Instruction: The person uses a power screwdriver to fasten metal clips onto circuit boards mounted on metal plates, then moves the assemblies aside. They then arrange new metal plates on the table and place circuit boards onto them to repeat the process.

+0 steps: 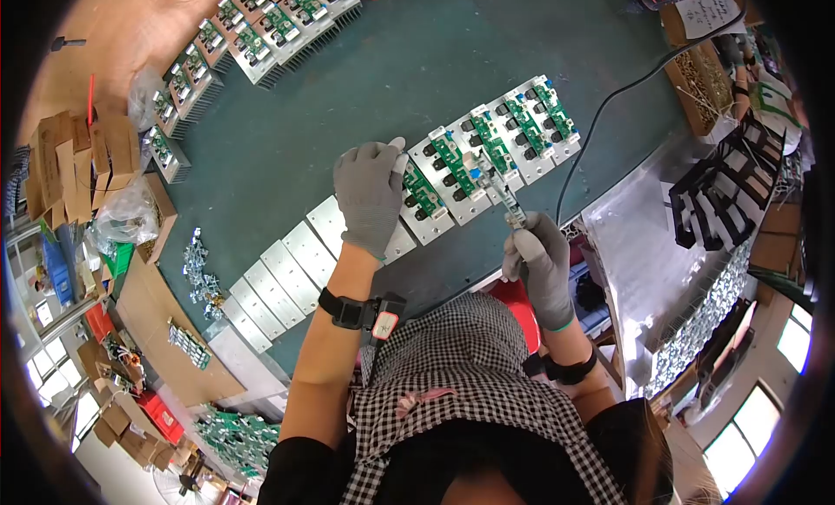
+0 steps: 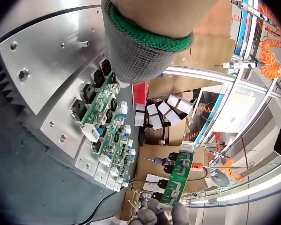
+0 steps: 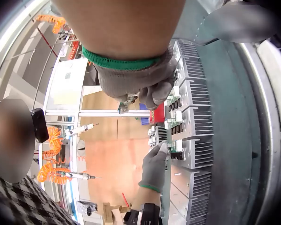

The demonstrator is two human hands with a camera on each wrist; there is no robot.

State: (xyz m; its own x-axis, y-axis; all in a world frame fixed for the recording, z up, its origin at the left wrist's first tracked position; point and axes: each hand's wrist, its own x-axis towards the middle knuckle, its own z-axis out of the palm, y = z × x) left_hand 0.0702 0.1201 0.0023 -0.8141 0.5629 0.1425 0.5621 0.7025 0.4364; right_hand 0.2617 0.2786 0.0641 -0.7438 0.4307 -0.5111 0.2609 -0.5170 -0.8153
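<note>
My grey-gloved left hand is over a row of metal heatsinks. Its thumb and fingertips pinch the far end of a green circuit board lying on one plate; part of that end is hidden. To the right, my gloved right hand pinches another circuit board by its near end, raised above the row. In the left wrist view this held board shows black components along one side, with the right fingertips at its lower end. Several heatsinks right of my left hand carry boards; those to its left are bare.
More heatsinks with boards stand at the far left of the green table. A black cable crosses its right side. Small metal parts lie at left, near cardboard. Black frames stand at right.
</note>
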